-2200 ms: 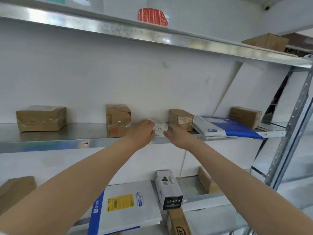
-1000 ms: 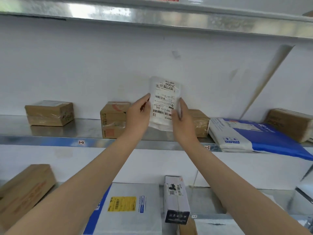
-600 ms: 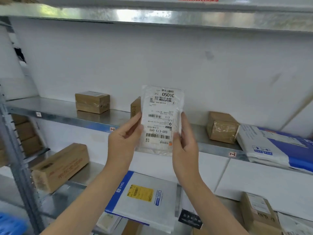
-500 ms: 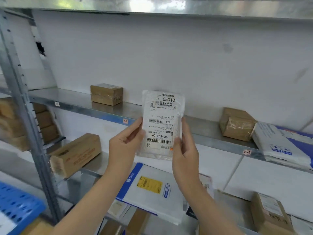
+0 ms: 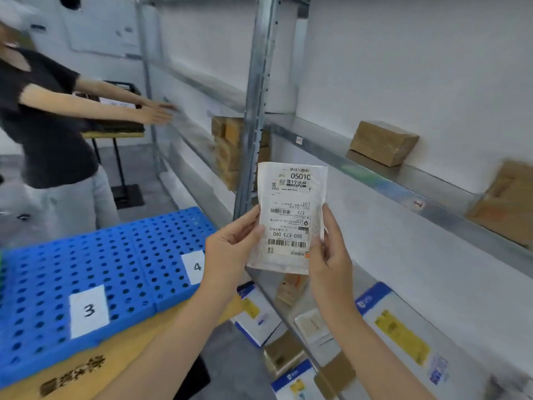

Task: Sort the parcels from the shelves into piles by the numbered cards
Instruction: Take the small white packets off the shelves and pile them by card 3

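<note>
**Operator:** Where is the parcel sitting at this step?

**Technician:** The flat white parcel (image 5: 291, 215) is being held upright in the air, just in front of the metal shelf (image 5: 375, 174), between both hands. Its printed label is facing the camera, showing "05010" near the top and barcodes lower down.

**Operator:** How is each hand engaging it?

**Technician:** The left hand (image 5: 230, 249) is pinching the lower left edge, with the thumb lying on the front face and the fingers curling behind. The right hand (image 5: 328, 255) is pinching the lower right edge in the same way, its thumb pressing beside the bottom barcode.

**Operator:** Where are the numbered cards lying?

**Technician:** Card 3 (image 5: 88, 310) and card 4 (image 5: 196, 267) are lying flat on the blue perforated pallet (image 5: 115, 255) at the lower left. Card 4 is lying nearer the shelf, with the left hand overlapping its right edge in this view. Card 3 is lying further left. The pallet is resting on a cardboard sheet (image 5: 115, 362) with dark printed characters.

**Operator:** What else is occupying the area?

**Technician:** A brown taped box (image 5: 382, 141) is standing on the shelf, up and right of the parcel. A white-and-blue mailer (image 5: 401, 336) with a yellow label is lying on the level below. Brown boxes are stacked behind the steel upright (image 5: 253, 111). At the left, another person (image 5: 49, 125) in a dark top is reaching both arms toward the neighbouring shelf bay.
</note>
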